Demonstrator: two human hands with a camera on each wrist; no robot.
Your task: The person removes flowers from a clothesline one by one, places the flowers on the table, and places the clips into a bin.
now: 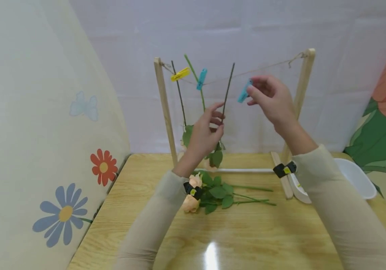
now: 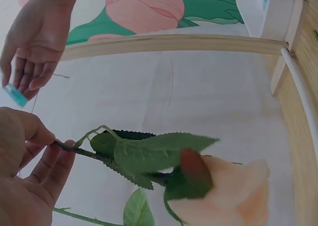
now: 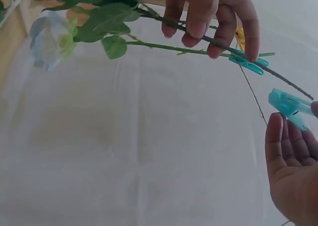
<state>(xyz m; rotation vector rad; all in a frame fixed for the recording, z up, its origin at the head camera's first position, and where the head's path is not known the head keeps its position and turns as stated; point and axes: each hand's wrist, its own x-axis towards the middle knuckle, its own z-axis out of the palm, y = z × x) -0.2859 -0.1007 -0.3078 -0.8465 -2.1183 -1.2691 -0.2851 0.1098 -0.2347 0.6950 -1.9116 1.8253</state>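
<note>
Flower (image 2: 159, 151) is head down near the string (image 1: 264, 68), pinched between thumb and fingers of the left hand (image 1: 206, 133) and not yet clipped, while the right hand (image 1: 274, 97) pinches a blue clip (image 1: 245, 92) beside it. Two other flowers (image 1: 187, 135) already hang by a yellow clip (image 1: 180, 74) and a second blue clip (image 1: 201, 78); the loose flowers (image 1: 217, 192) on the table (image 1: 247, 240) are unclipped. No brand, label or writing is readable.

- Sleeves (image 1: 152, 221): long, plain, pale beige, ending in cuffs (image 1: 172, 187).
- Wrist units (image 1: 278, 171): black, compact, one per arm, each bearing a yellow mark (image 1: 286, 170).
- Hands (image 1: 274, 99): bare.
</note>
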